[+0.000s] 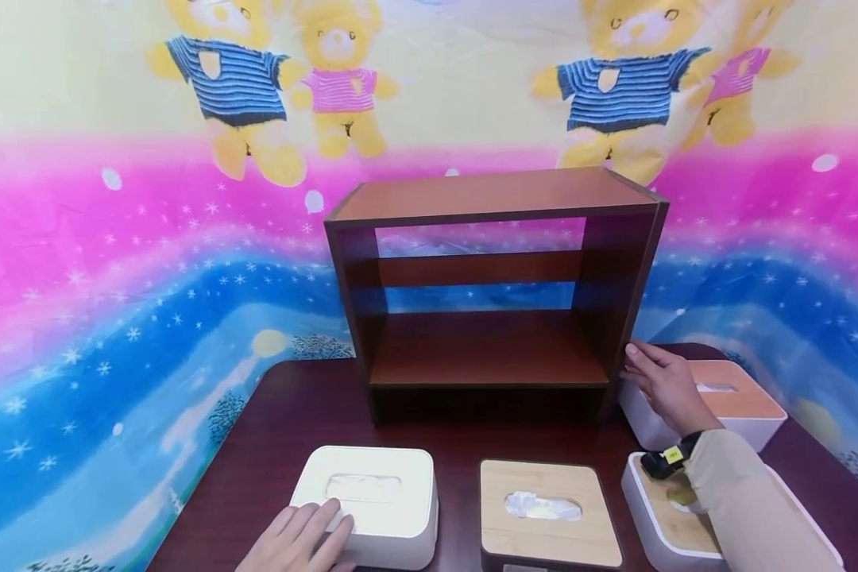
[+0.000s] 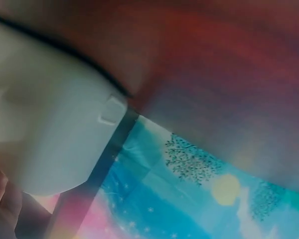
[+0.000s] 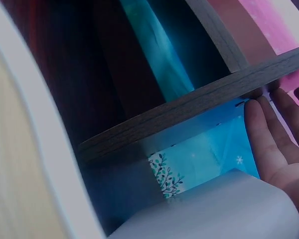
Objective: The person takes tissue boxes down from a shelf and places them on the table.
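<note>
A brown wooden shelf unit with an open back stands on the dark table. My right hand reaches to its right side, and the fairly straight fingers lie against the outer side panel. Below that hand is a white tissue box with a wooden lid. At the near left, my left hand rests its fingers on the front left part of an all-white tissue box. In the left wrist view the same box fills the left side, with only some fingers showing.
A dark-sided tissue box with a bamboo lid sits at the front middle. Under the right forearm is another white, wood-lidded box. Behind the dark table hangs a backdrop printed with bears and snowflakes.
</note>
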Demonstrator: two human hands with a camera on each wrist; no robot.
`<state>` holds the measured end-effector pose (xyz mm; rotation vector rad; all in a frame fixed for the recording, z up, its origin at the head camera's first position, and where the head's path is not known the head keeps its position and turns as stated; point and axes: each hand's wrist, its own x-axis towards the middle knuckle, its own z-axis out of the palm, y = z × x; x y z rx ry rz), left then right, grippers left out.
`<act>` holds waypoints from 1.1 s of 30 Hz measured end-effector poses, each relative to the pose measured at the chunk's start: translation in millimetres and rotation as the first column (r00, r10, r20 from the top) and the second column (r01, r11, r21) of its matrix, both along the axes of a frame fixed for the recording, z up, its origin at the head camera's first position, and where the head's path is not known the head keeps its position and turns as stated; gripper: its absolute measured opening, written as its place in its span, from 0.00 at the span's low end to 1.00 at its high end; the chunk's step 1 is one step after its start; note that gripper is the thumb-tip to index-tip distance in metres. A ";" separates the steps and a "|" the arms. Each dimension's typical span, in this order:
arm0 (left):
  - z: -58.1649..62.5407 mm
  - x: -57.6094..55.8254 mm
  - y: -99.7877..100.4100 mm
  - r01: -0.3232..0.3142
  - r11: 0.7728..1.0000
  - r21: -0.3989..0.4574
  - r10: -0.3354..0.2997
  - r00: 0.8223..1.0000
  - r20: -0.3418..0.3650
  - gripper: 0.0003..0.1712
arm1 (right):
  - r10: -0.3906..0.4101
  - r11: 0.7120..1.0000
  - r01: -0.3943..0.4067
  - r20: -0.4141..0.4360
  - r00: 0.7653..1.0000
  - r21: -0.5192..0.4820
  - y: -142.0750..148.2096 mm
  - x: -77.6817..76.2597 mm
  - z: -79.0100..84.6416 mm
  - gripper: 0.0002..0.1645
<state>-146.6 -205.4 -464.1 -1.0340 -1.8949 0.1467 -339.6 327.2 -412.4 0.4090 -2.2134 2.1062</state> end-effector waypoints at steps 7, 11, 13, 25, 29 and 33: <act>9.5 1.5 10.9 -0.042 0.999 0.022 0.036 0.972 0.232 0.26 | 0.017 1.000 -0.018 0.036 0.999 0.018 7.4 -5.6 -3.8 0.35; 25.0 1.9 16.8 -0.048 0.998 0.034 0.039 0.976 0.213 0.26 | 0.077 0.996 -0.075 0.035 0.996 -0.053 10.9 -3.2 -3.0 0.32; 31.2 -0.7 17.4 -0.043 0.999 0.032 0.037 0.987 0.158 0.27 | 0.129 0.980 -0.123 0.024 0.991 -0.157 11.7 -1.0 0.4 0.26; 49.9 -10.2 14.5 -0.234 0.967 0.102 0.205 0.951 0.230 0.31 | 0.114 0.990 -0.108 0.065 0.991 -0.096 16.7 9.3 30.8 0.33; 54.1 -15.3 16.1 -0.264 0.958 0.112 0.237 0.949 0.209 0.32 | 0.147 0.974 -0.128 0.090 0.985 -0.188 17.1 14.5 29.6 0.30; 57.9 -17.4 14.1 -0.317 0.944 0.094 0.287 0.926 0.247 0.34 | 0.123 0.976 -0.105 0.083 0.989 -0.189 9.6 19.4 28.8 0.32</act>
